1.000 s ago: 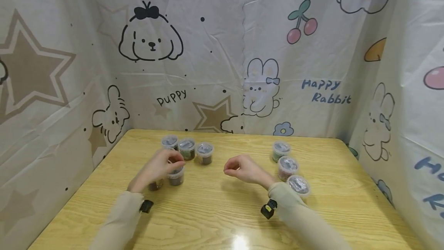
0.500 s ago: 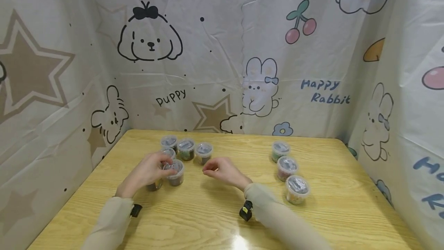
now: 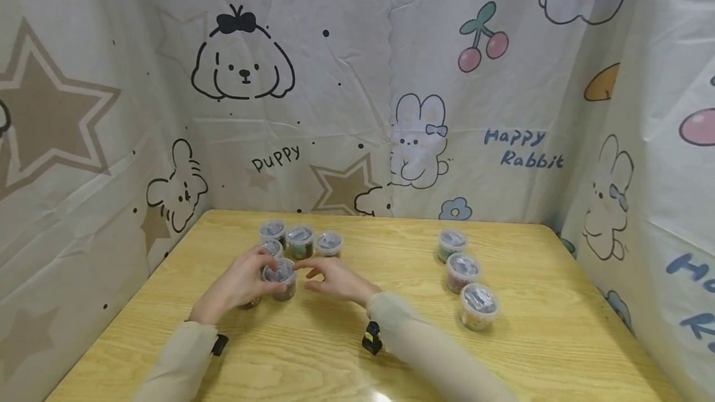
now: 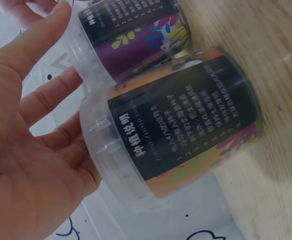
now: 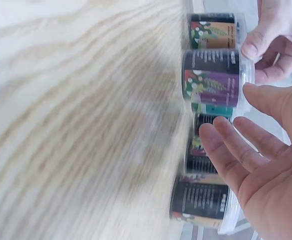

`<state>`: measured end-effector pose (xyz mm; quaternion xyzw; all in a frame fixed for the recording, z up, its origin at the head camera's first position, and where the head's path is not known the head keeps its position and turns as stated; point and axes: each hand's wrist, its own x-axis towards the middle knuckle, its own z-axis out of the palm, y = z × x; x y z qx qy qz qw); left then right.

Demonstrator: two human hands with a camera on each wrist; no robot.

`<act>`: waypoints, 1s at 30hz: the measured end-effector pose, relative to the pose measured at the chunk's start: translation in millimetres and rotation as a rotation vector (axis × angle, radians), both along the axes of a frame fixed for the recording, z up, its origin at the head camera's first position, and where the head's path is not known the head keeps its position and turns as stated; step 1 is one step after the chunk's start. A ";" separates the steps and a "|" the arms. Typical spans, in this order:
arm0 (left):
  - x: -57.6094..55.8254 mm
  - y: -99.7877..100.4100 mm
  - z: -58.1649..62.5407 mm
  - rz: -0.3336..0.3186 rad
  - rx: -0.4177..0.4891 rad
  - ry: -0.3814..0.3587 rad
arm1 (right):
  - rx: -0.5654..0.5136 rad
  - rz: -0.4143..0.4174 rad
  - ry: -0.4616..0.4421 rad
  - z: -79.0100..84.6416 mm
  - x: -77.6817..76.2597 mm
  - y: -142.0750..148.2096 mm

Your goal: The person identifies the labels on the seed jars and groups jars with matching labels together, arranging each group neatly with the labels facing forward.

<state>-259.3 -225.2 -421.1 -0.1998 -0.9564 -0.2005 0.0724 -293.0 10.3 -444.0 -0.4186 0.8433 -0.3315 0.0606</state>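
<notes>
A lidded plastic tub with a purple label (image 3: 288,290) stands upright among the tubs at the left. My left hand (image 3: 237,284) grips its lid, thumb at the near side and fingers at the back. In the right wrist view, that thumb lies right at the lid of the purple tub (image 5: 211,90). My right hand (image 3: 337,279) is on the tub's other side, fingers extended, a fingertip close to the lid. An orange-labelled tub (image 4: 186,125) stands beside the purple one, mostly hidden under my left hand in the head view.
Behind stand several more lidded tubs, among them a left one (image 3: 272,228), a middle one (image 3: 300,242) and a right one (image 3: 328,243). Three tubs line the right side, the nearest with an orange label (image 3: 479,308). A printed curtain (image 3: 346,79) surrounds the wooden table (image 3: 313,352).
My right hand has moved left across the table to the purple tub, its fingers spreading. The left hand has shifted slightly left and down, closing round the tub's lid.
</notes>
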 end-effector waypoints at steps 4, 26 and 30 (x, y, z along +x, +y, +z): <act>0.8 2.1 -2.1 0.012 -0.009 0.021 | 0.007 0.017 -0.046 -2.2 2.4 -4.3; 0.7 23.9 1.8 0.006 0.024 0.146 | -0.229 -0.102 -0.116 -3.4 -0.7 9.6; 0.3 31.4 5.4 -0.035 0.069 0.208 | -0.280 -0.133 -0.115 -0.8 -0.1 16.8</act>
